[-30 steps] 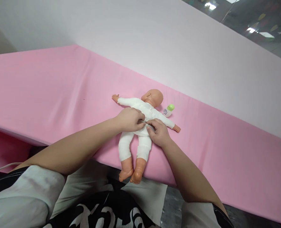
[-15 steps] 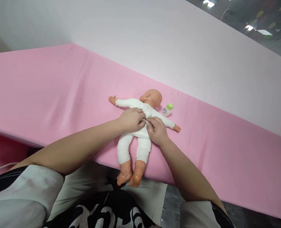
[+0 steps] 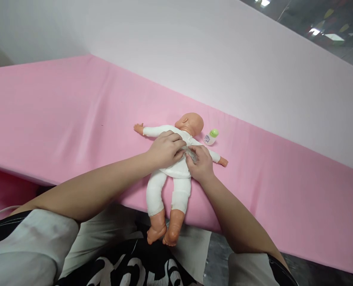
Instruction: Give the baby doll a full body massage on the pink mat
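A baby doll [image 3: 181, 171] with a white cloth body lies on the pink surface, its head turned to the side and its arms spread wide. Its feet hang past the near edge. Over the middle of its torso, my left hand [image 3: 167, 149] is closed, thumb and fingers pinching the white cloth. Close beside it, my right hand [image 3: 200, 162] also pinches the cloth, and a greyish fold shows between the two hands. Some fingertips are hidden. A small clear bottle [image 3: 211, 137] with a green cap lies by the doll's head, touched by neither hand.
The pink padded surface [image 3: 51, 115] runs across the view, with a white wall [image 3: 224, 63] rising behind it. Its near edge is just in front of my lap. At the far left a thin white cable [image 3: 3, 210] shows.
The white cloth between my hands has been drawn up a little, and more of the greyish fold shows. The doll's legs have slid slightly toward me. The bottle has stayed put.
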Available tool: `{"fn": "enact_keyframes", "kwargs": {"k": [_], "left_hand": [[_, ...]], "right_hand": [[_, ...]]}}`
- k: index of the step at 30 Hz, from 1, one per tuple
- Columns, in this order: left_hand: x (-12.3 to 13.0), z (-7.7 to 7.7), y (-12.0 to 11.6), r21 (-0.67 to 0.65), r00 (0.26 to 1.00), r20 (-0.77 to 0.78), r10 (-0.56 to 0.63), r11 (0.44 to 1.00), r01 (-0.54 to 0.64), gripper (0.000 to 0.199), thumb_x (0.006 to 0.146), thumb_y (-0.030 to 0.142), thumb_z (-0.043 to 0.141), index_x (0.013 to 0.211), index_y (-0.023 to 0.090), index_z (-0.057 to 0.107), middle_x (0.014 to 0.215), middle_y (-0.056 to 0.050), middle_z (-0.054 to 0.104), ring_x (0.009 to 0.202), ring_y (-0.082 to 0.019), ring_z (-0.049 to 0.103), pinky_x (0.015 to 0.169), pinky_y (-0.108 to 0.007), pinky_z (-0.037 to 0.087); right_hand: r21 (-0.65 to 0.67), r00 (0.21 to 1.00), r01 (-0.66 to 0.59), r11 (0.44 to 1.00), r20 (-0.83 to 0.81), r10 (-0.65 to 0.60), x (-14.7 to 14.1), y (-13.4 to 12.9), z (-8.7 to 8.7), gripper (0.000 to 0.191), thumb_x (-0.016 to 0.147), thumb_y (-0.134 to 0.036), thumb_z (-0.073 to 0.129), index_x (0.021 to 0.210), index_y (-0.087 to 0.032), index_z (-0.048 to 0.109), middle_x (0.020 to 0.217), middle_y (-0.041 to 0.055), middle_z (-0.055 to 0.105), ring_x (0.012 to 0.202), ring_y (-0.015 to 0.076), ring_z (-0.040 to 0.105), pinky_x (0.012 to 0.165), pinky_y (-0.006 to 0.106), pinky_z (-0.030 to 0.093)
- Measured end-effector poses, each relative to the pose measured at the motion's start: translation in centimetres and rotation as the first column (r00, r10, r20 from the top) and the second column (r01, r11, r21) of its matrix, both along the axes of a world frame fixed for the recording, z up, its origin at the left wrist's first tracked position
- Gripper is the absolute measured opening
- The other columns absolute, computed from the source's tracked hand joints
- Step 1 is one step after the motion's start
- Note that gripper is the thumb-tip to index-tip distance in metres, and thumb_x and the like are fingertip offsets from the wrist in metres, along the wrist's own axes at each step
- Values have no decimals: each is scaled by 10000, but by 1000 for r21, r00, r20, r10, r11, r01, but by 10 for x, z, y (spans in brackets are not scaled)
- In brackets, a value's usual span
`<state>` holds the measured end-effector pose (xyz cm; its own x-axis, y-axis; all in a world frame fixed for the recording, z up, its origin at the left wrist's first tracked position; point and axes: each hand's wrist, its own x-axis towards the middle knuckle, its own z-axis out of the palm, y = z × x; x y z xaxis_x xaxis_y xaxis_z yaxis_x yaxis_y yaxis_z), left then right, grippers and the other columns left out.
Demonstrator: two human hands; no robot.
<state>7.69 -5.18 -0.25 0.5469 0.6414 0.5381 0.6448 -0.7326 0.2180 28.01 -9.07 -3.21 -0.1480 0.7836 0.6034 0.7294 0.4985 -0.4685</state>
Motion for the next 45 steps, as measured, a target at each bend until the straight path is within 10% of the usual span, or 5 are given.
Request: {"fn": "enact_keyframes", "kwargs": {"k": [26, 34, 41, 45], "left_hand": [[-1, -5, 9, -108, 986, -169, 8, 994, -27, 517, 965, 449, 542, 1381, 173, 675, 1420, -143, 652, 1369, -361, 545, 1188, -544, 371], [0, -7, 11, -249, 962, -260, 81, 957, -148, 832, 1008, 584, 471, 1680, 118, 316, 1777, -219, 175, 1654, -418, 131, 1321, -617, 110], [-1, -11, 16, -321, 976, -213, 44, 940, -112, 860, 991, 600, 484, 1664, 92, 318, 1759, -227, 237, 1643, -421, 168, 1309, -638, 143], [-11, -4, 18, -236, 997, 11, 83, 969, -78, 656, 984, 546, 514, 1500, 144, 570, 1610, -186, 501, 1497, -373, 452, 1255, -557, 328]], "right_hand": [[-207, 976, -32, 978, 205, 75, 8, 13, -8, 544, 1015, -359, 517, 1522, -166, 540, 1531, 177, 576, 1461, 347, 504, 1259, 594, 394], [-265, 978, 3, 964, 204, 53, 8, 13, -8, 674, 1021, -390, 511, 1634, -142, 379, 1683, 202, 411, 1578, 371, 362, 1284, 655, 315], [-253, 974, -30, 967, 209, 85, 11, 15, -12, 629, 1042, -409, 510, 1627, -200, 410, 1661, 174, 459, 1563, 353, 402, 1276, 659, 325], [-225, 984, -11, 974, 169, 50, 13, 12, -10, 604, 1042, -441, 527, 1599, -219, 461, 1636, 164, 493, 1538, 344, 435, 1261, 632, 366]]}}
